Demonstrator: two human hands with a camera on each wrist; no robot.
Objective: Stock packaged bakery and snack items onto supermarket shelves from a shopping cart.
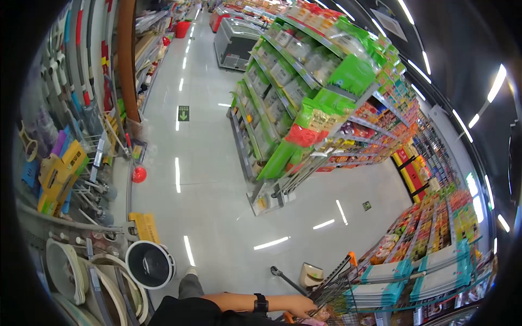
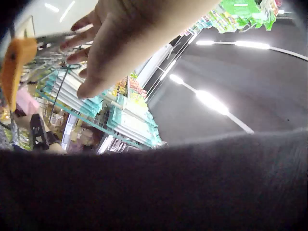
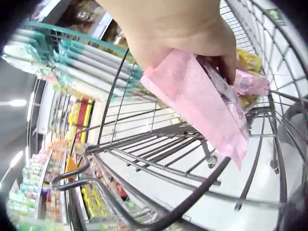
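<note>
In the head view my left hand [image 1: 299,305] reaches to the wire shopping cart [image 1: 341,288]. The left wrist view shows the left hand [image 2: 113,45] with fingers apart and extended, close to the cart's wires; whether they touch is unclear. Inside the cart, my right hand [image 3: 187,33] grips a pink packet [image 3: 192,96], its fingers curled over the far side and partly hidden. Beside that hand, a smaller pink package [image 3: 252,83] and a yellow package [image 3: 249,61] lie in the cart.
Stacked white-and-teal packs [image 1: 380,290] stand on a shelf beyond the cart. A dustpan [image 1: 311,275] is on the floor beside it. A dark bucket [image 1: 150,264] stands at the lower left; a shelf of green packages [image 1: 293,81] rises ahead.
</note>
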